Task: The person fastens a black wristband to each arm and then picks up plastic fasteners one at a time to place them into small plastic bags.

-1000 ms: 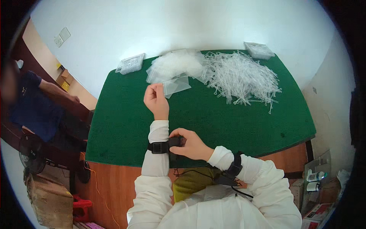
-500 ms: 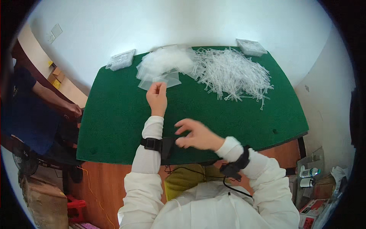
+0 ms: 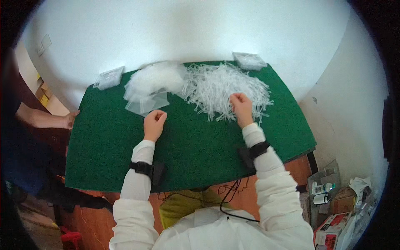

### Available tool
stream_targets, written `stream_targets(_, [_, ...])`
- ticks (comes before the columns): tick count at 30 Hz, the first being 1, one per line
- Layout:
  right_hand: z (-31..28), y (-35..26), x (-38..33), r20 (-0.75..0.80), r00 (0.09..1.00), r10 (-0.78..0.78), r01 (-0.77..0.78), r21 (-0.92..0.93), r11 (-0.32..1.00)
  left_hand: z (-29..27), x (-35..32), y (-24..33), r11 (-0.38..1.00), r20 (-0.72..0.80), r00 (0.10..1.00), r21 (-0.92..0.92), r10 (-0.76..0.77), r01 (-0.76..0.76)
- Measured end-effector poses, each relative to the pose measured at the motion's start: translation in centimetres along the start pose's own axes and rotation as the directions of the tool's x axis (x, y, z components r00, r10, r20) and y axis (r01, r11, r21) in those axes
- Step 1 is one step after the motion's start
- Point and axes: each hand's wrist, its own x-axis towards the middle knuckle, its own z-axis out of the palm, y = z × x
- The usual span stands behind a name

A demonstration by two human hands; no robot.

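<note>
My left hand [image 3: 154, 125] hovers at the near edge of a heap of clear plastic bags [image 3: 156, 77]. Its fingers are closed in a pinch, and whatever they hold is too faint to make out. Two loose bags [image 3: 146, 105] lie just beyond the fingertips. Over the near right side of a pile of thin clear plastic sticks [image 3: 216, 85], some with small ring ends, is my right hand [image 3: 242, 109]. Thumb and fingers are pressed together there; I cannot make out what is between them.
A green-covered table [image 3: 196, 158] bears everything. Filled clear bags lie at its back left [image 3: 109, 78] and back right [image 3: 250, 61]. At left, another person's hand [image 3: 71, 120] touches the table edge. Boxes [image 3: 333, 228] and a bottle [image 3: 323, 188] stand at lower right.
My right hand has moved from near my left wrist out to the stick pile, and its spread fingers have closed. My left hand has drawn slightly back from the bags. The view has shifted.
</note>
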Motion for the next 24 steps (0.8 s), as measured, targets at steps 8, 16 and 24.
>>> stream_targets(8, [0.0, 2.8, -0.3, -0.022, 0.975, -0.220, 0.218, -0.044, 0.975, 0.1, 0.3, 1.0, 0.980, 0.057, 0.985, -0.111, -0.163, 0.168])
stream_targets(16, [0.6, 2.9, -1.0, 0.095, 0.970, -0.225, 0.234, -0.101, 0.967, -0.6, 0.6, 1.0, 0.961, 0.082, 0.972, -0.153, -0.218, 0.229])
stream_targets(24, [1.3, 1.9, -0.9, 0.150, 0.960, -0.238, 0.259, -0.141, 0.956, -0.8, 0.5, 0.9, 0.955, 0.049, 0.970, -0.173, -0.237, 0.242])
